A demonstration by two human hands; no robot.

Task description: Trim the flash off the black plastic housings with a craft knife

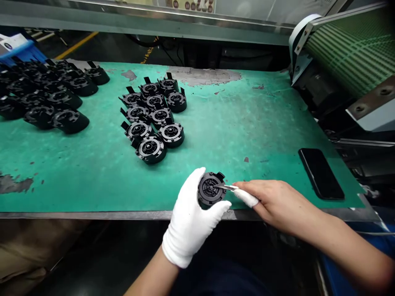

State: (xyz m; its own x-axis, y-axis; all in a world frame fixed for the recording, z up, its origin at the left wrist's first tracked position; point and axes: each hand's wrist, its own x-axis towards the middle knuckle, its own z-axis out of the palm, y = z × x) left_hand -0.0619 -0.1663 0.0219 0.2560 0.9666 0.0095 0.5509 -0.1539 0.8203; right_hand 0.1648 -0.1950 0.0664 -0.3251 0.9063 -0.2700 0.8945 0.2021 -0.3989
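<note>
My left hand [191,218], in a white glove, is closed around a round black plastic part [210,195] at the table's front edge. The part's ringed face is turned up, and a small tab sticks out at its upper right. My right hand [274,201] is bare except for a white cover on the thumb. It pinches a small knife [227,187] with a pointed metal blade, whose tip lies over the middle of the part's face. Most of the knife's handle is hidden by my fingers.
Several similar black parts [151,149] stand grouped on the green table [234,123], with a larger cluster [70,119] at the left. A black phone [321,172] lies at the right. Beyond it rises a green conveyor belt [354,45]. A metal rail [185,22] crosses the back.
</note>
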